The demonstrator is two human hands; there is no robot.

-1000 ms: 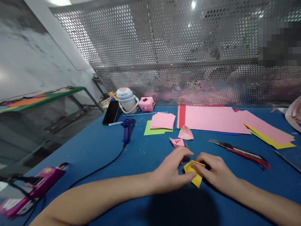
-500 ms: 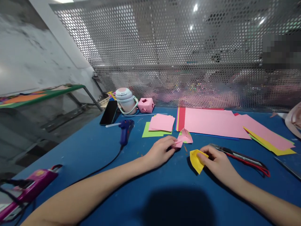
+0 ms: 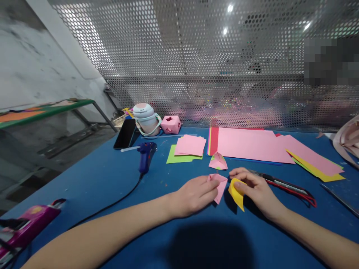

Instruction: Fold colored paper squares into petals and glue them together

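**A pinch on either side, and both tips aimed at the person!**

There it was: the left hand (image 3: 193,196) had its thumb and fingers pressed on the side edge of a pink folded piece (image 3: 221,186), while the right hand (image 3: 259,194) pinched a yellow folded piece (image 3: 236,192), thumb flat on its face, forefinger arched above. Just beside each other over the blue table (image 3: 106,179), the two pieces stood apart! Each ran its long axis away from the person, broad edge far, point near; the yellow tip slanted slightly right.

Just beyond sat one more folded pink piece, the green-marked piece (image 3: 218,161), peak upward: three folded pieces in all! One cutter (image 3: 286,183) lay beside the right hand. Farther left came one glue gun (image 3: 146,155), and at the back, one pink paper box (image 3: 171,124).
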